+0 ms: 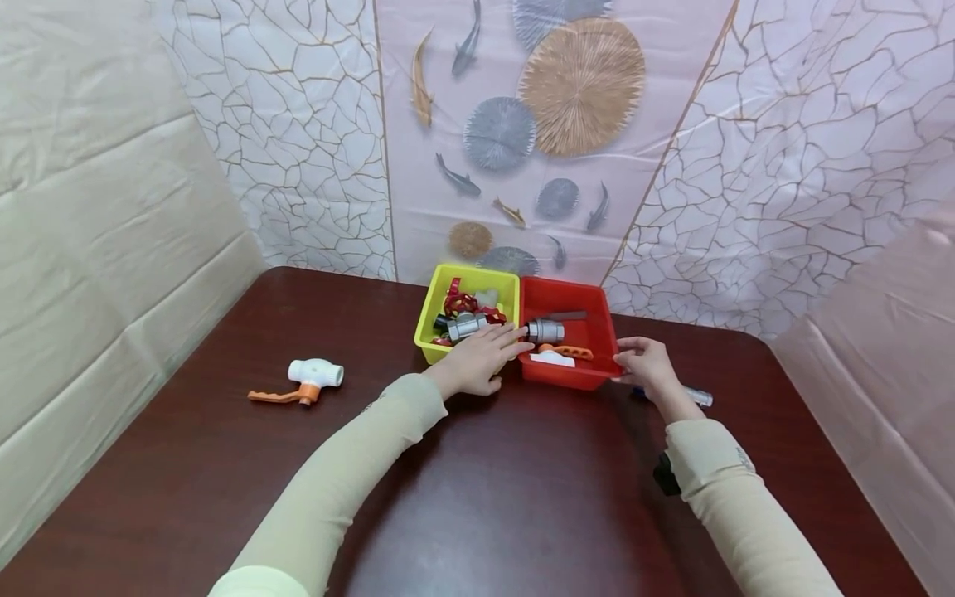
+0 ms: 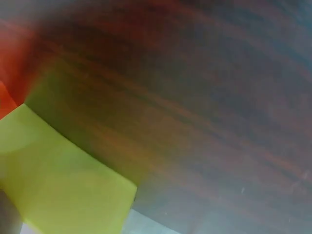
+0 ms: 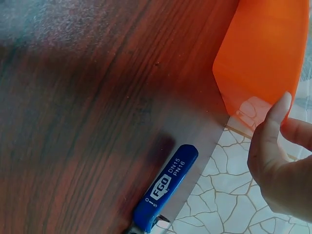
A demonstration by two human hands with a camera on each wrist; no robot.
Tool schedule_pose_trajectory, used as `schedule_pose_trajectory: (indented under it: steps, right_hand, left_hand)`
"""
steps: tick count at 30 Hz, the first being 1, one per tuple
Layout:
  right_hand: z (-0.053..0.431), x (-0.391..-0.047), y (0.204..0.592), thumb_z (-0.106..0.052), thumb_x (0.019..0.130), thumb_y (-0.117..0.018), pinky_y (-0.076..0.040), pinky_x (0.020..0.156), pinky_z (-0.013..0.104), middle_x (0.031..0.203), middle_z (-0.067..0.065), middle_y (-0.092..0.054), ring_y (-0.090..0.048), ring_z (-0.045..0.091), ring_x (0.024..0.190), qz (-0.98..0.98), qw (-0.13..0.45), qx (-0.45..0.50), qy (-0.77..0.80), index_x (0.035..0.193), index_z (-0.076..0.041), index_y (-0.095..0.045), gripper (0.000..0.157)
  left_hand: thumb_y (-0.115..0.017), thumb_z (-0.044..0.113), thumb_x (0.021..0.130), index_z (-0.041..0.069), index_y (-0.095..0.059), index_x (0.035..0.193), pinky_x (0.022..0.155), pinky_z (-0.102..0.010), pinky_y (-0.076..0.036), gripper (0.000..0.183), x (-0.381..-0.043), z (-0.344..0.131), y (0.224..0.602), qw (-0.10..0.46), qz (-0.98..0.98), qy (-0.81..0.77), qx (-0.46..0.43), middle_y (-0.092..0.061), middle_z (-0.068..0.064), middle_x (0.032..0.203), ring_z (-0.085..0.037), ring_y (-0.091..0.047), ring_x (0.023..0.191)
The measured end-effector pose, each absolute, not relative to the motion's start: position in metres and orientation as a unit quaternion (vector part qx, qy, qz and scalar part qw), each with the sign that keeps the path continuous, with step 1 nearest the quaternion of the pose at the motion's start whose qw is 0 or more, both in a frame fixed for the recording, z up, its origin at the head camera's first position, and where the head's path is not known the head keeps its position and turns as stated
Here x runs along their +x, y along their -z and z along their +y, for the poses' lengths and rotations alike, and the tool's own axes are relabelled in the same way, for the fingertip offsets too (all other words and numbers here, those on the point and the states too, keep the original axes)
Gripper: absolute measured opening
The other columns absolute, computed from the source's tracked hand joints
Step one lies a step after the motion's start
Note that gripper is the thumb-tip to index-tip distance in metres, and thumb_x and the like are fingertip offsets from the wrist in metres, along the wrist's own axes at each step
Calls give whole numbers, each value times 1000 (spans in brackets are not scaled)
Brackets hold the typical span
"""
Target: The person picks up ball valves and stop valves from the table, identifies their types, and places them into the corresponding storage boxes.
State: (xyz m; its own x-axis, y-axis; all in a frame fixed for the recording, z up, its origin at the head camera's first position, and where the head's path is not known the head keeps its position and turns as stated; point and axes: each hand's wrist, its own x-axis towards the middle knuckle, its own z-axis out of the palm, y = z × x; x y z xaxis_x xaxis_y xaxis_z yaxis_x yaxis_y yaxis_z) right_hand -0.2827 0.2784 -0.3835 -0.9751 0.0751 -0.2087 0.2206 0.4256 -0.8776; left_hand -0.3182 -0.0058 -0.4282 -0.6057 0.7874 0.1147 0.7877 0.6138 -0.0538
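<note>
A yellow bin (image 1: 430,315) and a red bin (image 1: 570,377) stand side by side at the back of the table. My left hand (image 1: 479,361) reaches over their front edges where they meet, its fingers straight; the left wrist view shows the yellow bin's wall (image 2: 73,175) but no hand. My right hand (image 1: 647,365) pinches the red bin's right rim between thumb and fingers, also visible in the right wrist view. Inside the red bin lie a metal valve (image 1: 548,332) and a white valve with an orange handle (image 1: 554,359). Metal fittings and red-handled parts (image 1: 460,305) fill the yellow bin.
A white ball valve (image 1: 316,373) with an orange lever lies on the table to the left. Beside my right hand lies a metal valve (image 1: 699,397) with a blue handle (image 3: 165,187). A patterned cloth wall (image 1: 477,207) rises behind the bins.
</note>
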Motion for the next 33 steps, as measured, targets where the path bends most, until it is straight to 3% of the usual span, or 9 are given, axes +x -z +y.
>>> schedule_pose_trajectory:
  steps: [7, 11, 17, 23, 29, 33]
  right_hand:
    - [275, -284, 383, 0, 94, -46, -58, 68, 34, 92, 15, -56, -59, 9, 59, 850, 54, 80, 517, 133, 14, -37, 42]
    - [276, -286, 381, -1, 94, -47, -58, 71, 37, 95, 16, -56, -60, 10, 60, 853, 59, 88, 511, 133, 13, -38, 42]
    - [280, -285, 382, 1, 92, -51, -58, 64, 36, 86, 16, -55, -60, 13, 57, 842, 66, 70, 531, 126, 16, -40, 39]
    - [274, -284, 381, 0, 94, -47, -58, 68, 36, 95, 19, -52, -59, 8, 56, 854, 66, 97, 506, 130, 14, -38, 39]
    - [271, -284, 381, 1, 95, -46, -58, 64, 32, 93, 17, -52, -57, 8, 58, 855, 61, 102, 505, 131, 15, -37, 40]
    - [273, -287, 383, 2, 94, -45, -58, 68, 36, 91, 16, -53, -57, 9, 59, 855, 65, 94, 505, 131, 16, -36, 41]
  left_hand:
    - [-62, 23, 88, 15, -33, 147, 116, -41, -24, 65, -307, -9, 424, 58, -888, 16, -455, -24, -14, 155, -31, -24, 143]
    - [-62, 29, 89, 15, -26, 150, 117, -43, -22, 72, -299, -9, 418, 17, -898, 23, -439, -17, -12, 158, -29, -18, 145]
    - [-62, 32, 89, 15, -19, 152, 118, -44, -17, 78, -287, -16, 414, -20, -899, 31, -437, -17, -10, 158, -28, -17, 146]
    - [-62, 32, 89, 13, -26, 150, 118, -48, -15, 73, -269, -29, 412, -15, -886, 63, -459, -25, -12, 155, -32, -21, 144]
    - [-62, 29, 89, 14, -33, 147, 114, -47, -25, 66, -248, -54, 410, -6, -872, 111, -477, -33, -12, 152, -27, -27, 142]
    - [-61, 27, 90, 11, -38, 144, 111, -50, -30, 62, -237, -74, 416, 1, -865, 138, -482, -38, -15, 148, -31, -32, 139]
